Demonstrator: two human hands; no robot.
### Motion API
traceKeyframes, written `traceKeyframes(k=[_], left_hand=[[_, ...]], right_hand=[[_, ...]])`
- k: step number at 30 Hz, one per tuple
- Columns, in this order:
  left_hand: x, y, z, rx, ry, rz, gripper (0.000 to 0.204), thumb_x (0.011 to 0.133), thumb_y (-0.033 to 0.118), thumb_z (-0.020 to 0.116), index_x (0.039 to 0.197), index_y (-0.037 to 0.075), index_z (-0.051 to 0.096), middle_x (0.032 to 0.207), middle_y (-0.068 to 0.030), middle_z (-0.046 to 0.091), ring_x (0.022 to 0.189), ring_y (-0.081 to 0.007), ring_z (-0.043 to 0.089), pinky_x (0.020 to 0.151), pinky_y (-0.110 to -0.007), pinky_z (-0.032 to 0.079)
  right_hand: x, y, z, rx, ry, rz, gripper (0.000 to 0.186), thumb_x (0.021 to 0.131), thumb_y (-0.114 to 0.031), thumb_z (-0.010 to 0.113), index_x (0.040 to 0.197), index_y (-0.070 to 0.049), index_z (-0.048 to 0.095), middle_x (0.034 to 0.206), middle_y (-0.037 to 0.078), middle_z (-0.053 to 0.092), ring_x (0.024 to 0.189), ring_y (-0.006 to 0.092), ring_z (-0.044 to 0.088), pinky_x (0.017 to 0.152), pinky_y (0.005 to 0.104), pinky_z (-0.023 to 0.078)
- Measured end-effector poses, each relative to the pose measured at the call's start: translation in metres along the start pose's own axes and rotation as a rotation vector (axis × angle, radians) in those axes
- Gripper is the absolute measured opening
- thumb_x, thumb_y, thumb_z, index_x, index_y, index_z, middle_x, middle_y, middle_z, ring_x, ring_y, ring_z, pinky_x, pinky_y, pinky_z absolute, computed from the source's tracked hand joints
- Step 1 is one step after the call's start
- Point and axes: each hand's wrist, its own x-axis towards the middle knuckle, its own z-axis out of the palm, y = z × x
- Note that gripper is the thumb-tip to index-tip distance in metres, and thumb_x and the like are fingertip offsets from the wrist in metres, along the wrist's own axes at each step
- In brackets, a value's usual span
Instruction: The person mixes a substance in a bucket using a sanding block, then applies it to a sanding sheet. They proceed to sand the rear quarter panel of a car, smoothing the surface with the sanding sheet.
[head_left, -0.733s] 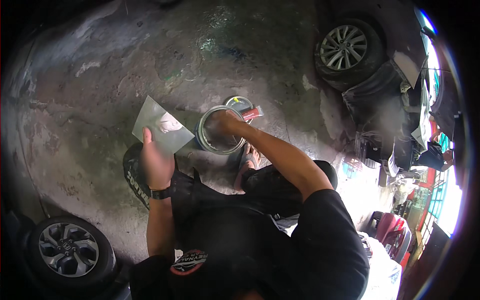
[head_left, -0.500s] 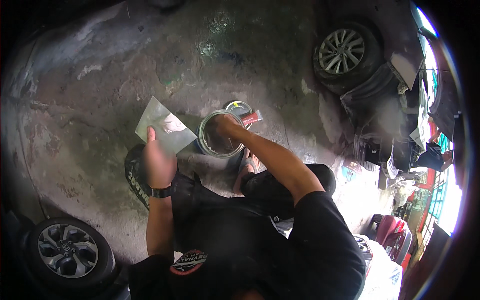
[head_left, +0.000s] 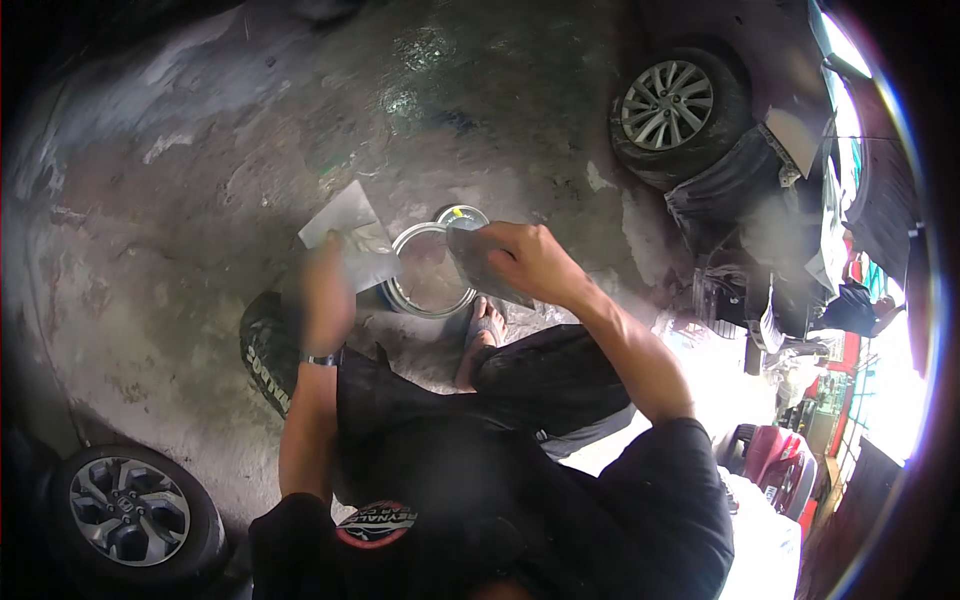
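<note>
My left hand (head_left: 328, 295), blurred, grips a flat grey square plate (head_left: 338, 208) with a pale lump of paste (head_left: 368, 238) on it. My right hand (head_left: 532, 262) is closed on a dark flat spreader (head_left: 480, 268), held over the right side of an open metal can (head_left: 425, 310) on the floor between my hands. The can's inside shows a greyish content. Its round lid (head_left: 460, 213), with a yellow dab on it, lies just behind, partly hidden by the spreader.
A car wheel (head_left: 668, 108) and dark bodywork stand at upper right, another wheel (head_left: 128, 510) at lower left. My sandalled foot (head_left: 485, 330) is just beside the can. A red vehicle (head_left: 775, 460) is at lower right. The concrete floor (head_left: 210, 200) is stained and cracked.
My right hand has come up out of the can and rightward, now showing the dark spreader. My left hand and plate have moved slightly right and up, toward the can.
</note>
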Motion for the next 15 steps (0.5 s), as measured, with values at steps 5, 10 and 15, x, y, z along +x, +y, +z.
traceKeyframes(k=[5, 10, 15], left_hand=[[0.032, -0.019, 0.024, 0.301, -0.146, 0.008, 0.035, 0.1, 0.036, 0.061, 0.098, 0.001, 0.069, 0.093, 0.0031, 0.063, 0.085, -0.0045, 0.054, 0.074, -0.025, 0.044], [0.038, -0.016, 0.068, 0.251, -0.254, -0.162, 0.034, 0.099, 0.038, 0.061, 0.098, 0.004, 0.063, 0.092, 0.0009, 0.062, 0.089, -0.0084, 0.057, 0.079, -0.029, 0.049], [0.013, 0.013, 0.118, -0.358, -0.416, -0.452, 0.042, 0.102, 0.039, 0.053, 0.124, 0.003, 0.055, 0.115, -0.0097, 0.064, 0.105, -0.0231, 0.064, 0.092, -0.04, 0.053]], right_hand=[[-0.051, -0.067, -0.054, 0.047, 0.163, 0.062, 0.031, 0.089, -0.002, 0.061, 0.121, -0.001, 0.062, 0.102, 0.018, 0.07, 0.082, 0.0309, 0.071, 0.071, 0.0342, 0.053], [-0.079, -0.087, -0.067, -0.006, 0.336, -0.018, 0.035, 0.087, 0.002, 0.06, 0.121, 0.0, 0.06, 0.104, 0.022, 0.068, 0.088, 0.0372, 0.069, 0.074, 0.0387, 0.054], [-0.089, -0.073, -0.043, -0.263, 0.662, -0.294, 0.03, 0.08, 0.013, 0.063, 0.109, 0.004, 0.063, 0.101, 0.019, 0.071, 0.078, 0.0271, 0.07, 0.069, 0.0353, 0.054]])
